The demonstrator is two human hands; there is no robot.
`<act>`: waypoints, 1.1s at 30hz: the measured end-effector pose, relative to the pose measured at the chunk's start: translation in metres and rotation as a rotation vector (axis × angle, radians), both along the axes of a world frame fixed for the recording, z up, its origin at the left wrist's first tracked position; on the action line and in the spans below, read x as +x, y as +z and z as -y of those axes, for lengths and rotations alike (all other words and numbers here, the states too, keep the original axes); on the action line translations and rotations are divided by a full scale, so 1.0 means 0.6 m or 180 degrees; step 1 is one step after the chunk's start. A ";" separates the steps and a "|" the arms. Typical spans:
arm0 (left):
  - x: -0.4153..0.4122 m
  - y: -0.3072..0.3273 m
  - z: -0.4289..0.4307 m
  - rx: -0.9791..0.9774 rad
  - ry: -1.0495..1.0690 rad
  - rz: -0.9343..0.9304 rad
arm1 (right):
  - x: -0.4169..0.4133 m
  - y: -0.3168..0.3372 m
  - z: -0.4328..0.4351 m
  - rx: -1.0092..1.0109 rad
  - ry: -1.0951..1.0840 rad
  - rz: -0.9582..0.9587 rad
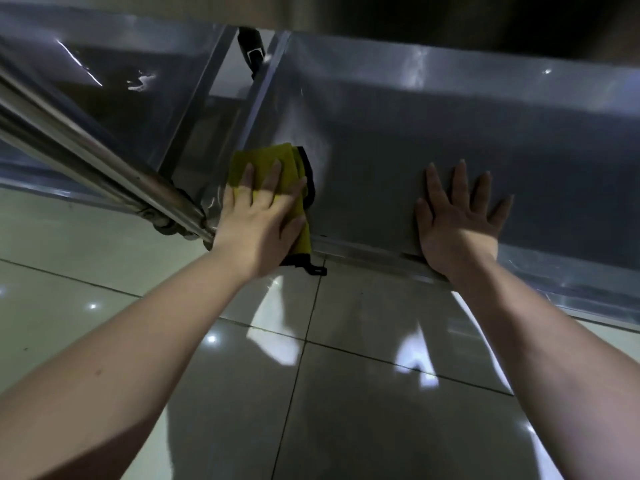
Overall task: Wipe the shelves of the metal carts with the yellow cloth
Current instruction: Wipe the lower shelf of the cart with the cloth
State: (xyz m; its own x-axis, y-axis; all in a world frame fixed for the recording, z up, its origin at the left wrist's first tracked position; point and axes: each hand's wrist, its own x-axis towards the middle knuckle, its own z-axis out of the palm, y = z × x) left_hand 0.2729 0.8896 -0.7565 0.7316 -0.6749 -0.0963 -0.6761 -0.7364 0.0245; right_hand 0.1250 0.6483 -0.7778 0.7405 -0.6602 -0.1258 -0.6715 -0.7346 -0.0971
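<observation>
— While the glossy pale floor tiles (pixel 346 393) fill everything nearest us, from six o'clock up to the middle, where does the work itself sit?

— Just beyond them. Both bare forearms reach forward to the flat grey steel shelf of the metal cart (pixel 398 168). The left hand (pixel 258 220), at about ten o'clock from centre, lies flat with fingers spread, pressing the folded yellow cloth with the dark trim (pixel 263 161) onto the shelf's near left corner; part of the cloth hangs over the front lip. The right hand (pixel 457 220), toward two o'clock, is open too, palm down on bare steel, holding nothing. I'd say it is steadying the cart.

— So which step is this?

— Wiping of this shelf is under way, I judge, at its left end. The next move likely calls for a firm sweep rightward toward three o'clock, with the right hand lifting clear of the cloth's path.

— Anything hard to read?

— Plenty. A round polished steel post (pixel 86 150) crosses from nine o'clock and hides the corner joint. Farther off, at eleven o'clock, a second steel surface (pixel 121 77) carries bright glints, possibly wet patches; I cannot tell. A dark object (pixel 251 50) at twelve o'clock is unidentifiable, and the top edge is too dim to read.
</observation>
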 end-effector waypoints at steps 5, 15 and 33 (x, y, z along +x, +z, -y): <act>0.093 -0.004 0.068 0.0119 0.0321 -0.0117 | 0.003 0.006 0.000 0.0031 -0.0010 -0.0043; 0.011 -0.002 -0.006 -0.0207 0.0162 0.0087 | 0.001 0.015 -0.002 0.0157 -0.0057 -0.0038; -0.101 -0.013 0.220 -0.0046 -0.0799 -0.0024 | -0.011 0.013 0.026 0.0450 -0.0066 0.0320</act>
